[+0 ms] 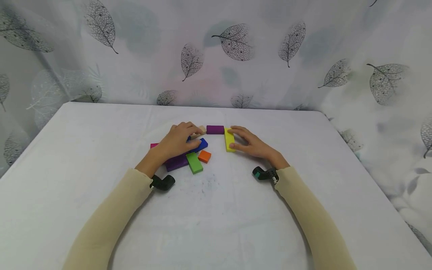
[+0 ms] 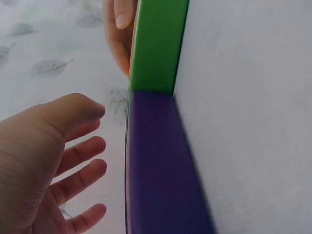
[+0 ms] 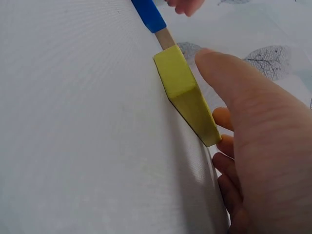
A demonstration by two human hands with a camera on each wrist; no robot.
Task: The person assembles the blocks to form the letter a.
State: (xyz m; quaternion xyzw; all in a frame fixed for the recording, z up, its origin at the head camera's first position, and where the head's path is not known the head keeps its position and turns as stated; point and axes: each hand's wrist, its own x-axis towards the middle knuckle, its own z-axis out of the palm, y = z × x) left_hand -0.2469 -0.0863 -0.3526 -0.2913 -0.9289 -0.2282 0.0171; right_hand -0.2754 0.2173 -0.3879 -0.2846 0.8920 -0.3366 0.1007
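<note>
My left hand [image 1: 177, 140] hovers over a group of coloured blocks, its fingers loosely bent with nothing between them. Close to its fingertips is a plain wood block [image 1: 203, 129], partly covered. A blue block [image 1: 203, 145] shows below its thumb. At the right, my right hand [image 1: 253, 144] lies alongside a yellow block [image 1: 229, 141], with thumb and fingers spread apart. In the right wrist view the thumb stands a little off the yellow block [image 3: 176, 73], and some fingertips are close to its side. A purple block [image 1: 215, 129] meets the yellow block's far end.
Nearer on the white table [image 1: 216, 217] lie a green block [image 1: 194, 163], an orange block [image 1: 204, 156] and a larger purple block [image 1: 176, 162]. A pink block [image 1: 153, 145] peeks out left of the left hand. Behind the table hangs a leaf-patterned cloth [image 1: 145, 67].
</note>
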